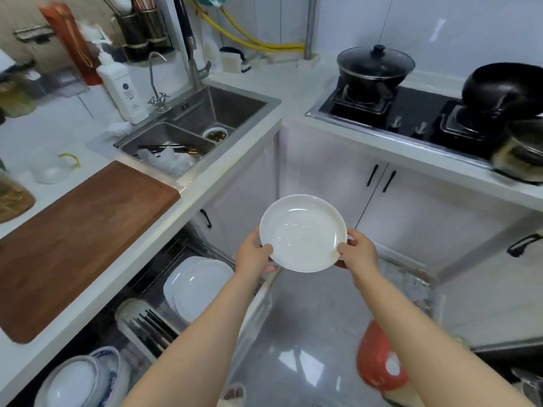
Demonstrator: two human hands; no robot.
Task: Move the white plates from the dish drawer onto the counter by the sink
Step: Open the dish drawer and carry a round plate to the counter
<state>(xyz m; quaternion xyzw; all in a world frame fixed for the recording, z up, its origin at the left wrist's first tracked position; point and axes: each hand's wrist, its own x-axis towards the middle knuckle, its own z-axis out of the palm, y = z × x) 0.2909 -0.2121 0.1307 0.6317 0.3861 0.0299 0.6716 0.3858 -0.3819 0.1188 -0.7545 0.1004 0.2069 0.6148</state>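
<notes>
I hold a white plate (302,232) level in front of me, above the floor and in front of the corner cabinets. My left hand (253,250) grips its left rim and my right hand (359,250) grips its right rim. Below and to the left, the dish drawer (152,292) is pulled out under the counter, and more white plates (199,286) stand in its rack. White and blue-patterned bowls (85,377) sit at the drawer's near end. The white counter (188,198) runs along the left, beside the steel sink (194,127).
A brown wooden cutting board (76,242) covers much of the counter near the sink. A white bottle (123,89) and taps stand behind the sink. At right is a stove (411,110) with black pots. A red object (379,356) lies on the floor.
</notes>
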